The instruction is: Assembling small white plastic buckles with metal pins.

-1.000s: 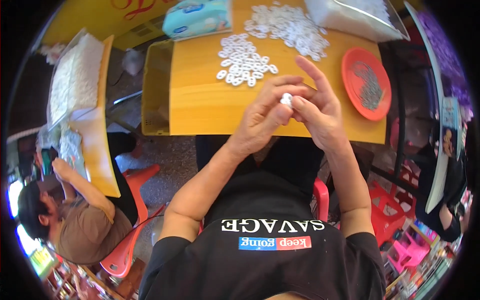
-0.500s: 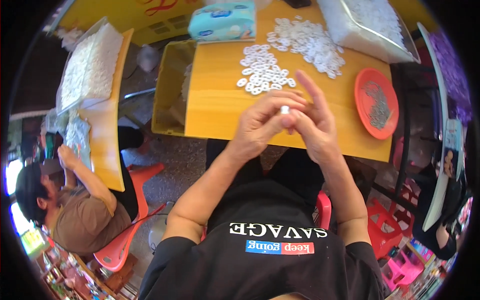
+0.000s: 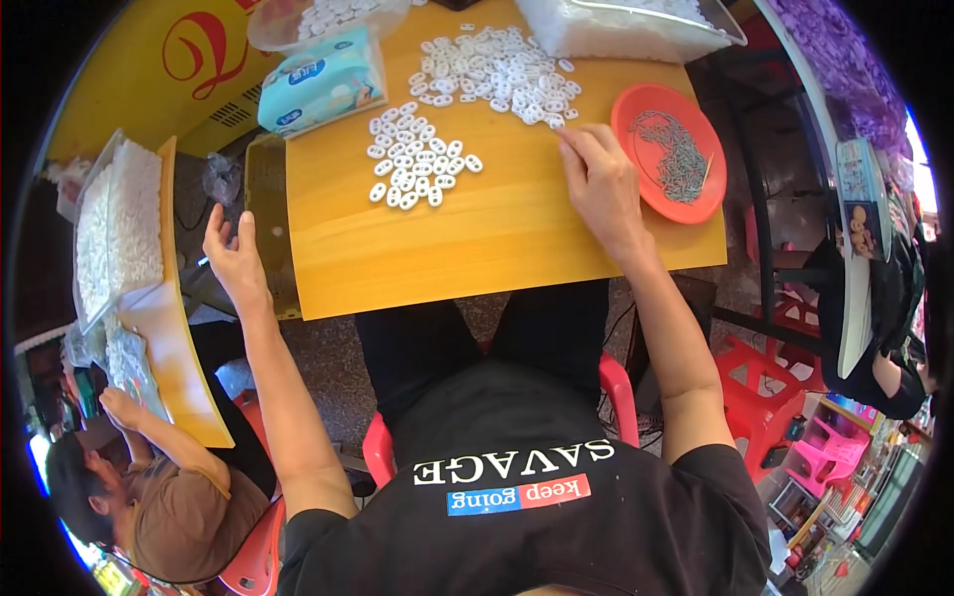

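My left hand [image 3: 237, 260] is past the table's left edge, beside a yellow bin [image 3: 266, 179], fingers apart and nothing visible in them. At the near edge of a loose pile of white oval two-holed pieces [image 3: 487, 74], my right hand [image 3: 604, 189] has its fingers bent and drawn together. Whether a piece is between its fingertips is too small to tell. A smaller group of white two-holed pieces [image 3: 412, 159] lies on the table between my hands. Right of my right hand is a red-orange plate [image 3: 641, 109] holding many thin grey metal pins [image 3: 681, 164].
On the wooden table [image 3: 477, 248] stand a blue tissue pack [image 3: 323, 84] and a clear tub of white pieces [image 3: 636, 40] at the far right. A co-worker [image 3: 189, 497] sits at a side table on the left. Red stools [image 3: 760, 387] stand at lower right.
My hands were together over the table around a small white item; they have parted, the left going left past the edge, the right to the pile. The view has shifted right. The small item is gone from sight.
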Motion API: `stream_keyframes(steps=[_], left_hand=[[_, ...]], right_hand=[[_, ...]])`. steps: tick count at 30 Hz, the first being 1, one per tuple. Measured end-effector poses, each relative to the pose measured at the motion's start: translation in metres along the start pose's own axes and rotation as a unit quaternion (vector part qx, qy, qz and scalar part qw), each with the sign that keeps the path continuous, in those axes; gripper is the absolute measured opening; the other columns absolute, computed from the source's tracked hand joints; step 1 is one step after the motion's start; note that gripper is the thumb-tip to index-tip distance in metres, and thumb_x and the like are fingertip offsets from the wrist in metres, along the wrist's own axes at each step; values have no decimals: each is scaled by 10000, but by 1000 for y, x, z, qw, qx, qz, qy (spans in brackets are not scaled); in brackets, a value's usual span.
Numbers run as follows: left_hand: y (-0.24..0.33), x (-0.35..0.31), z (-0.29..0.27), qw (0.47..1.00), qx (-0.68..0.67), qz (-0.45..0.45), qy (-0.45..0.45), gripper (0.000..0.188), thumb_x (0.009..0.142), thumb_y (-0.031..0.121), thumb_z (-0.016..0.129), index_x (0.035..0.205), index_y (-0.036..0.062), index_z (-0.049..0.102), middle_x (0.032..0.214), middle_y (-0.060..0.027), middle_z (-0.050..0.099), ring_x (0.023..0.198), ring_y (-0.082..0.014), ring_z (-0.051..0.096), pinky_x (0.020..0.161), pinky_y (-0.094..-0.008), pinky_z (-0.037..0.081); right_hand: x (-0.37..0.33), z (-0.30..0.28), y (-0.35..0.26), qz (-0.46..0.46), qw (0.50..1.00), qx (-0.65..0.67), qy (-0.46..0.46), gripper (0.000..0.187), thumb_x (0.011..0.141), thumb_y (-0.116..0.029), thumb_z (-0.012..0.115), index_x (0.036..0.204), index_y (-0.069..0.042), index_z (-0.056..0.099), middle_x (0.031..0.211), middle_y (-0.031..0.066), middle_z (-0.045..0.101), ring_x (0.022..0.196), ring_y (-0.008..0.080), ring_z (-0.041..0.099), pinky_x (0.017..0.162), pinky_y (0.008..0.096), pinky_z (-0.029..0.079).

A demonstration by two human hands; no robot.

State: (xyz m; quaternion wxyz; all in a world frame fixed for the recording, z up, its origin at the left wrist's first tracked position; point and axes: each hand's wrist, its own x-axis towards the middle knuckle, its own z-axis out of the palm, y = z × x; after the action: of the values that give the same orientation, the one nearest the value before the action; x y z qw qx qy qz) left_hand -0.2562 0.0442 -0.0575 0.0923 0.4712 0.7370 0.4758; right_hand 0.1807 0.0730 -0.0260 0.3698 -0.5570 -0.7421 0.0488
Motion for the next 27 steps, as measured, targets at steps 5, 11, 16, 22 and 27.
stream_keyframes(steps=[5,11,16,22,27], left_hand=[[70,-41,24,987,-148,33,-58,352,952,41,577,1289,-28,504,1311,-119,495,1181,-212,524,990,-329,461],[121,-76,45,966,-190,143,-98,317,930,1,580,1244,6,544,1308,-123,498,1163,-212,550,972,-332,478],[144,-103,65,948,-235,139,-162,273,925,9,587,1197,28,591,1179,-102,579,1011,-171,600,836,-293,515],[162,-130,91,901,-337,41,-271,164,925,-3,584,1084,-3,624,951,-74,650,850,-149,639,752,-266,513],[173,-142,108,896,-328,72,-290,133,912,13,615,1045,7,617,995,-90,622,870,-163,631,735,-274,514]], right_hand=[[10,11,13,-6,998,-62,28,167,874,-118,644,1023,-45,652,966,144,631,806,344,651,669,428,536],[13,11,5,52,995,-79,-19,155,849,-115,684,970,-24,650,920,147,632,799,335,650,681,412,524],[5,11,4,15,997,-72,-17,142,846,-113,694,942,-24,638,880,127,635,696,267,649,614,367,520],[-3,-4,-20,303,835,447,-109,163,878,-107,691,995,-12,627,870,67,680,626,119,607,564,254,498],[-17,-12,-48,358,701,607,-109,232,908,-128,676,1104,-11,632,880,33,663,618,67,571,579,207,491]])
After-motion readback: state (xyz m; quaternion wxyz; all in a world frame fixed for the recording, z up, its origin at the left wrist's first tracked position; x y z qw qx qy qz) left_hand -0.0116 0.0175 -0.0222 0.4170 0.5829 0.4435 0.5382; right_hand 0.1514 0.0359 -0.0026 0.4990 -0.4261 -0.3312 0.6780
